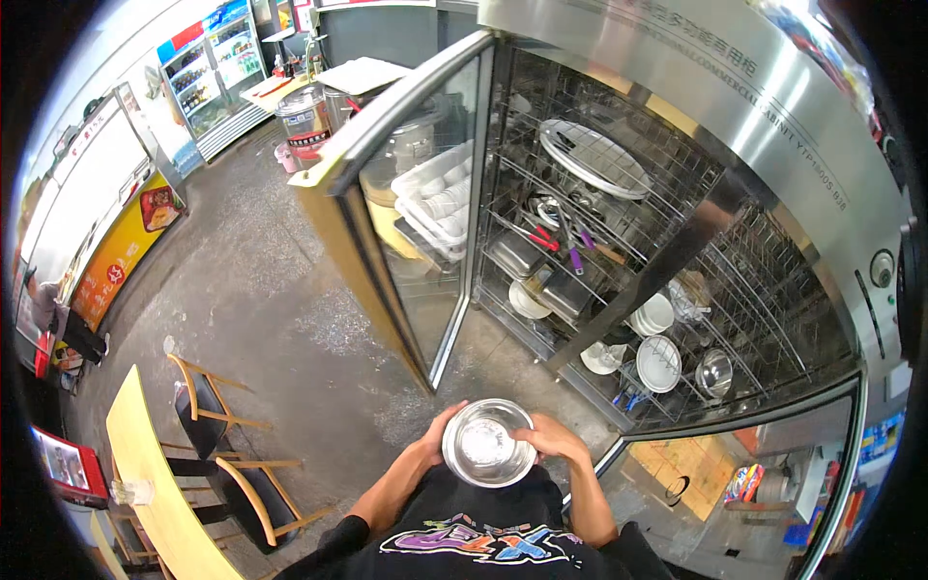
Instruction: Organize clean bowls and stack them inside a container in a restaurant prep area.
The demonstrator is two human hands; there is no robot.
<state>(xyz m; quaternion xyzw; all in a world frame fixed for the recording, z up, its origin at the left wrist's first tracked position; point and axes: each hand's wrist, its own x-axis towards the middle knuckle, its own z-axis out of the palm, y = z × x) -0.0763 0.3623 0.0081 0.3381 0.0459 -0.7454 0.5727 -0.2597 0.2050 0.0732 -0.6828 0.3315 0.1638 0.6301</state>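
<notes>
A round stainless steel bowl [487, 444] is held close in front of my chest, its shiny inside facing up. My left hand [444, 429] grips its left side, fingers wrapped underneath and partly hidden. On the other side my right hand [549, 439] holds the rim with the thumb over the edge. Ahead stands a steel commercial cabinet [725, 69] with both glass doors swung out. Its wire racks carry a large oval platter [594, 159], utensils with red and purple handles [558, 243], steel pans [565, 293], white bowls [654, 315] and another steel bowl [714, 373].
The left glass door [413, 217] juts out ahead of me; the right one [725, 478] reaches near my right arm. Wooden chairs [254, 500] and a table [156, 471] stand at left. A person [61, 319] is by a far counter [119, 254]. Drinks fridges [214, 80] line the back.
</notes>
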